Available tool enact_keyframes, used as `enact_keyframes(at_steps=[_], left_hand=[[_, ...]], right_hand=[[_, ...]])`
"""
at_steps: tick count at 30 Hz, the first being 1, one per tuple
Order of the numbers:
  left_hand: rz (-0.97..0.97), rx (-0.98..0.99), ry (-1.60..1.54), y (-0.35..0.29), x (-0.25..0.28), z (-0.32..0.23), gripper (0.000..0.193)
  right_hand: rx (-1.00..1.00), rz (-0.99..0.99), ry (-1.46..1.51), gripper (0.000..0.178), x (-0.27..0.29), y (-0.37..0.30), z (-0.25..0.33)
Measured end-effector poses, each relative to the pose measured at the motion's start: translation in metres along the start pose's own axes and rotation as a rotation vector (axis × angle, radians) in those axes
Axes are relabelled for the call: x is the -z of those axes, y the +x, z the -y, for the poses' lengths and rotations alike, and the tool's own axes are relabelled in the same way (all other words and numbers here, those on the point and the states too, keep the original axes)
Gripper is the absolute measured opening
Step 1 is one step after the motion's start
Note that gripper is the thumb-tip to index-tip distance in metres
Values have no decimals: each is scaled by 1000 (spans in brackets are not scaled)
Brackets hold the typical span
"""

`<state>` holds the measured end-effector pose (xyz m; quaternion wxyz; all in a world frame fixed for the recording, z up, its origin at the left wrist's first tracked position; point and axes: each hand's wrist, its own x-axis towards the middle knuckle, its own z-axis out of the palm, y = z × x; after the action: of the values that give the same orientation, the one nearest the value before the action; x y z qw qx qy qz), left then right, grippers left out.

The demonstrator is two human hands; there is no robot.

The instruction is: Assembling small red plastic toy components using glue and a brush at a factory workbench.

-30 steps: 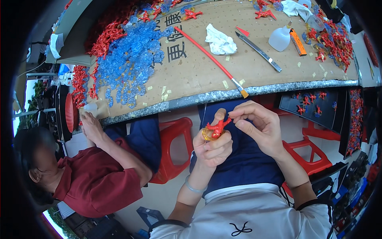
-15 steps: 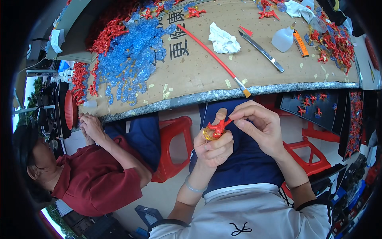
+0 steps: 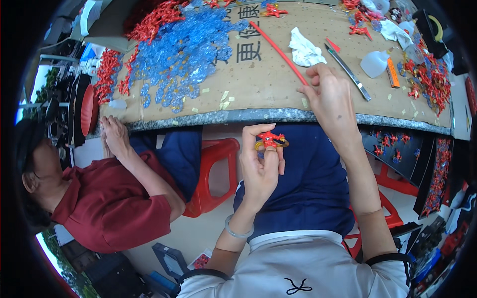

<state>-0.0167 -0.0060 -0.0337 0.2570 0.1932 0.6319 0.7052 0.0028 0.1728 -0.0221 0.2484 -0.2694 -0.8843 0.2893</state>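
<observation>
My left hand is closed on a small red toy figure with a clear yellow ring-like piece around it, held over my lap with the thumb pressed to its front. Above the table edge, my right hand has its thumb and bent fingers on either side of the lower handle of a red paintbrush, closed round it. My hand hides the bristle end. Just beyond those fingers lies a crumpled white tissue, with a craft knife to its right.
Piles of clear blue pieces and red figures cover the left of the table. A white squeeze bottle and an orange box-like item stand right. A co-worker sits at my left. A black tray holds figures.
My right hand has left the red figure and reached forward onto the paintbrush. My left hand keeps the figure, now turned with its front toward me. The whole view has shifted slightly.
</observation>
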Motion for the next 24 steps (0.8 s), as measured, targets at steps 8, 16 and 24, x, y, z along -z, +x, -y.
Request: enact_keyframes(at_steps=[8,16,24], left_hand=[[-49,-75,190,-6,10,6,33],[-99,-77,287,-5,7,8,30],[-106,-109,367,-5,6,4,32]], right_hand=[[-122,180,139,14,18,-2,15],[-206,229,920,14,37,-49,40],[156,127,717,18,27,-82,25]])
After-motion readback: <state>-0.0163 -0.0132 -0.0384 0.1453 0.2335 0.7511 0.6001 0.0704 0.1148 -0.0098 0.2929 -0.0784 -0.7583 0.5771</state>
